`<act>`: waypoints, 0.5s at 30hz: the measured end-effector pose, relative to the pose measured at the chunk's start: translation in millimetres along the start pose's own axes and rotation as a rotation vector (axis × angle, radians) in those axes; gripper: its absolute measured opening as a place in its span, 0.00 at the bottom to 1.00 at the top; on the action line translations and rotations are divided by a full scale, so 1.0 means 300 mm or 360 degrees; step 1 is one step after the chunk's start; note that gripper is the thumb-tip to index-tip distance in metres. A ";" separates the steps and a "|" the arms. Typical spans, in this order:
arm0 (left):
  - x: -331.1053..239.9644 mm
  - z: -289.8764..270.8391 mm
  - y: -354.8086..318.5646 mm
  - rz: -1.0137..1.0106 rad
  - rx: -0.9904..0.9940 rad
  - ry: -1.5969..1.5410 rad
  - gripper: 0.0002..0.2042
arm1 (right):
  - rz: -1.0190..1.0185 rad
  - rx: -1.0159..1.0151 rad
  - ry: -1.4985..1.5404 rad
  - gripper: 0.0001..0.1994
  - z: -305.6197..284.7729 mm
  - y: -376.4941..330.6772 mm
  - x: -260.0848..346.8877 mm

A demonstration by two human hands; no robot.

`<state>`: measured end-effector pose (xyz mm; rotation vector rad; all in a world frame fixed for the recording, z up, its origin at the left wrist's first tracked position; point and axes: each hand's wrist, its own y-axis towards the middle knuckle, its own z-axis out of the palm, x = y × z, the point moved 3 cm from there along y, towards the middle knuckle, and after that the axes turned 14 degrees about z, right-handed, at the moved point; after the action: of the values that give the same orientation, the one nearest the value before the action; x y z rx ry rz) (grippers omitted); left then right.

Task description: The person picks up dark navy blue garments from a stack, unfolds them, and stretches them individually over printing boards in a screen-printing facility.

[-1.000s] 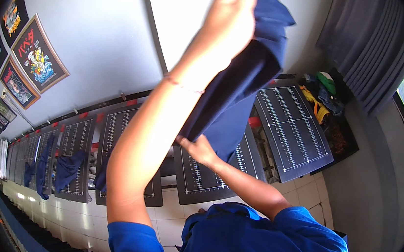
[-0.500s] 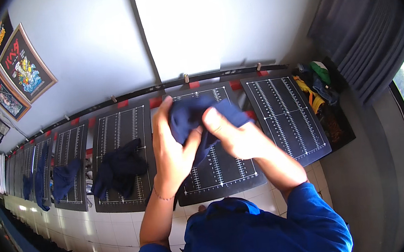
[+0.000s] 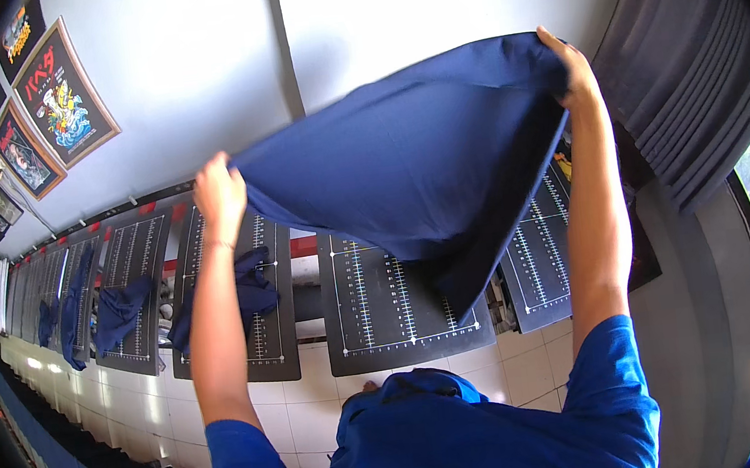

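Note:
A wide piece of navy cloth is stretched between my two hands, raised above the row of boards. My left hand grips its left corner, fingers closed. Higher up on the right, my right hand is closed on the other upper corner. The cloth's lower part sags and hangs to a point over a black board marked with white ruler lines. The rest of that board's far end is hidden behind the cloth.
More black ruled boards run leftward in a row, some with crumpled navy cloth on them. Another ruled board stands at the right, partly covered. Framed pictures hang on the left wall; a grey curtain hangs right.
My hands have moved far apart, left and right. The cloth, bunched between them before, is now spread out and lifted toward the far wall.

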<state>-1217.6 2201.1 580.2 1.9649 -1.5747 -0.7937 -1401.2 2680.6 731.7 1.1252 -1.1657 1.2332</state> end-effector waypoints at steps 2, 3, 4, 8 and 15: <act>0.051 -0.090 0.138 0.0184 -0.0403 -0.0028 0.13 | -0.0116 -0.0094 0.0104 0.23 -0.075 0.107 0.004; -0.013 -0.175 0.198 0.0100 -0.0388 -0.0178 0.13 | -0.0184 -0.0089 0.0180 0.23 -0.146 0.148 0.017; -0.016 -0.298 0.219 0.0104 -0.0458 -0.0160 0.14 | -0.0243 0.0124 0.0361 0.23 -0.146 0.129 0.040; -0.088 -0.578 0.126 0.0206 -0.0803 -0.0929 0.24 | -0.0566 -0.0170 0.0686 0.22 -0.393 -0.242 0.137; -0.123 -0.666 -0.526 0.0070 -0.0668 -0.0824 0.09 | -0.0390 -0.0833 -0.0331 0.22 -0.848 -0.692 -0.445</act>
<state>-973.8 2274.5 617.0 1.4857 -1.5432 -1.5631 -1186.0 2917.7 579.2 0.9706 -1.3589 0.5816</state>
